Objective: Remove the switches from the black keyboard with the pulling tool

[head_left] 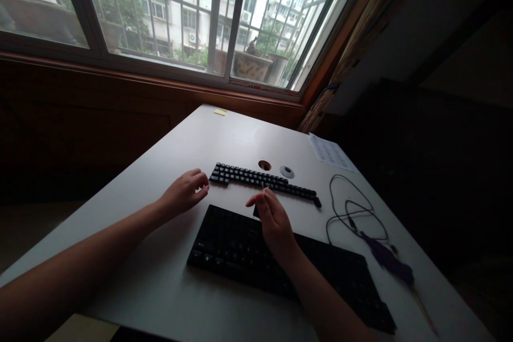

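Note:
My left hand (187, 190) rests at the left end of a block of loose black keycaps (256, 177), its fingers loosely curled with a gap to the thumb. Nothing shows in it. Over the black keyboard (230, 240), my right hand (276, 222) is closed, thumb against fingers. A thin wire-like bit and a small dark piece (256, 211) show by its fingertips; what it grips is mostly hidden. The keycaps lie in slanting rows behind the keyboard, close together. Part of the keyboard is covered by my right hand and forearm.
On the right lie a looped black cable (352, 206) and a purple brush-like thing (387, 259) with a thin handle. A printed sheet (331, 152) lies at the far right edge. Behind the keycaps are a round table hole (264, 165) and a grey disc (286, 171).

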The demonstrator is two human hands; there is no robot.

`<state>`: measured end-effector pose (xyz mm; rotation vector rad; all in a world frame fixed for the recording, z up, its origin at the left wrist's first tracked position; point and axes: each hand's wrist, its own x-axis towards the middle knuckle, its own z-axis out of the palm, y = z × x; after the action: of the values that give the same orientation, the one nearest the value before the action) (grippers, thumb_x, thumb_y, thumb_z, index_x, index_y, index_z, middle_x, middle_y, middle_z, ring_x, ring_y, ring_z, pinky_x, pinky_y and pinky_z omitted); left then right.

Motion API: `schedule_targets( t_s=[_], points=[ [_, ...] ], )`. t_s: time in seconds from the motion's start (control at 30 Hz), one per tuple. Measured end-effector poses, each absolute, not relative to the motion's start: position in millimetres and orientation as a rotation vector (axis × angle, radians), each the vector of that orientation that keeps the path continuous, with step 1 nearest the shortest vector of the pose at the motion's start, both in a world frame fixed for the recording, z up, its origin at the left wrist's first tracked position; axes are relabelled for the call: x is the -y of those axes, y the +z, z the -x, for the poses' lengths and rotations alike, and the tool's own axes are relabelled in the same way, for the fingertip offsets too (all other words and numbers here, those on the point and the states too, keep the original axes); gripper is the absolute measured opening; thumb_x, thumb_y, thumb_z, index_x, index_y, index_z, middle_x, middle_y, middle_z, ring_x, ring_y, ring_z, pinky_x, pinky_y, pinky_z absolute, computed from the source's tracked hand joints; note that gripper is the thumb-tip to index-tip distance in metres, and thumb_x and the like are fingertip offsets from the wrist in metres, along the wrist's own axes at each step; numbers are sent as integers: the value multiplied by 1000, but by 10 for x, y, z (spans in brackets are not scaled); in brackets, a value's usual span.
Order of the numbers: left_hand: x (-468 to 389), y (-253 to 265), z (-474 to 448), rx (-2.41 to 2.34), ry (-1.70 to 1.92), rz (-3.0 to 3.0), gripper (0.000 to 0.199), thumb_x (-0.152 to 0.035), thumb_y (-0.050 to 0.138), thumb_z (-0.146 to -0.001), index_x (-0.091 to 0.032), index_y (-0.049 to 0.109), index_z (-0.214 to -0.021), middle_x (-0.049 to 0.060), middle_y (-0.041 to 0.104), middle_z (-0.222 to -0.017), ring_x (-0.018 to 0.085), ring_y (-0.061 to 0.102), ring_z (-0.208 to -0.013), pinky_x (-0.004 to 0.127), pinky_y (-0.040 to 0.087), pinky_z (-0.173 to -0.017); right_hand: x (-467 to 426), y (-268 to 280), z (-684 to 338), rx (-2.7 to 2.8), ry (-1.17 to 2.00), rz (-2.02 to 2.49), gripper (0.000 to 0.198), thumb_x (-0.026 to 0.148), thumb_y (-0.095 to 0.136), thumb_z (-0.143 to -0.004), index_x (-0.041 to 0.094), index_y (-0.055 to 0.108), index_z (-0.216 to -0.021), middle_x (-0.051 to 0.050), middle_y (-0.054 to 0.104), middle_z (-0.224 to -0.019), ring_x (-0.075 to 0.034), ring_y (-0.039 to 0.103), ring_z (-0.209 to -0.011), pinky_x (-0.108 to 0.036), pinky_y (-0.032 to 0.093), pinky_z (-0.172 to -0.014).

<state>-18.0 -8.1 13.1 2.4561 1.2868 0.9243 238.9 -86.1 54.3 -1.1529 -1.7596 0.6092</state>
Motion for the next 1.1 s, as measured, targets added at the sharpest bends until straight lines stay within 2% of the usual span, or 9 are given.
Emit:
schedule_targets(
  t_s=[0.1,0.2,0.37,0.47,0.63,1.1],
  points=[
    [111,172,155,-1201,898,-2466,15,-24,50,-91,-17,58,-81,2,54,-78,14,52,-67,26,42,-61,935,473,-2356,1782,702,1133,40,45,36,-102,22,63,-85,-1,51,-80,-15,53,-71,-28,45,-67],
    [140,179,125,-1051,881,-2516,15,-24,50,-93,-17,60,-83,3,57,-78,15,52,-70,27,43,-64,990,387,-2326,1812,782,1095,39,46,36,-102,22,62,-86,-2,53,-82,-13,53,-64,-27,46,-61],
    [192,170,82,-763,813,-2619,17,-24,51,-94,-19,65,-88,6,62,-84,19,55,-84,33,47,-78,1040,328,-2303,1953,751,1063,36,45,40,-101,21,63,-89,-3,57,-85,-14,55,-66,-28,48,-65],
    [213,182,72,-670,736,-2653,17,-25,50,-95,-20,66,-92,7,64,-88,19,56,-85,33,48,-79,1058,316,-2292,2071,716,1070,30,42,46,-100,21,63,-87,-2,58,-83,-14,57,-69,-27,46,-66],
    [210,187,77,-649,719,-2668,17,-23,50,-95,-19,66,-91,7,63,-88,19,57,-85,32,47,-81,1083,293,-2276,2202,613,1072,23,38,58,-94,21,59,-79,-2,59,-81,-14,56,-68,-26,43,-63],
    [187,147,70,-630,731,-2639,14,-23,53,-94,-19,66,-88,7,63,-88,18,56,-84,30,47,-78,1131,220,-2307,2025,652,1111,18,28,57,-93,21,56,-76,-1,56,-75,-15,55,-66,-27,44,-64]
  ],
)
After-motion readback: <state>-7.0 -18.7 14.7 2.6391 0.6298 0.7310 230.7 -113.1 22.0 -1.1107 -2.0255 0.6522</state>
